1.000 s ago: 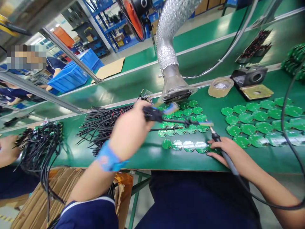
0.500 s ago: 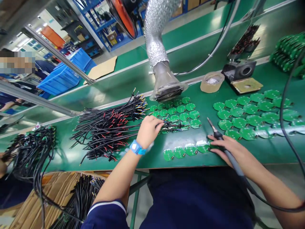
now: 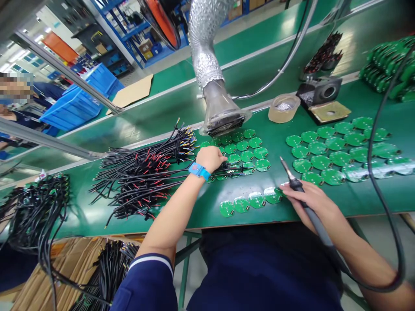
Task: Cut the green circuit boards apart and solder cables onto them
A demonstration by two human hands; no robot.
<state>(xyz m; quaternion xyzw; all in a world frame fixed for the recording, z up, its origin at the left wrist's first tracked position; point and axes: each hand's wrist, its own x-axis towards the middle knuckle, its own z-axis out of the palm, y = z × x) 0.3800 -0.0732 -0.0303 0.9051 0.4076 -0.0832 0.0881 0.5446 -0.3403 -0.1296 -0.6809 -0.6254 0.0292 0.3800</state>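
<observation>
My right hand (image 3: 319, 201) is closed around a soldering iron (image 3: 313, 218), its metal tip pointing up and away to the left. The fingertips of that hand are beside the last board in a short row of round green circuit boards (image 3: 257, 200) near the table's front edge. My left hand (image 3: 210, 158), with a blue band on the wrist, is closed over the left part of a block of green circuit boards (image 3: 260, 153). Black cables (image 3: 238, 169) lie across these boards, just below the hand. What its curled fingers hold, if anything, is hidden.
A large pile of black cables (image 3: 139, 183) lies left of the boards. Above them hangs a fume extraction hood (image 3: 223, 110). A solder cup (image 3: 284, 108), an iron stand (image 3: 319, 93) and more circuit boards (image 3: 340, 157) are on the right. The iron's cord (image 3: 372, 172) loops there.
My left hand has moved slightly up and right, its fingers now curled above the cables rather than pinching at their ends. My right hand keeps the soldering iron almost still. The view has shifted a little.
</observation>
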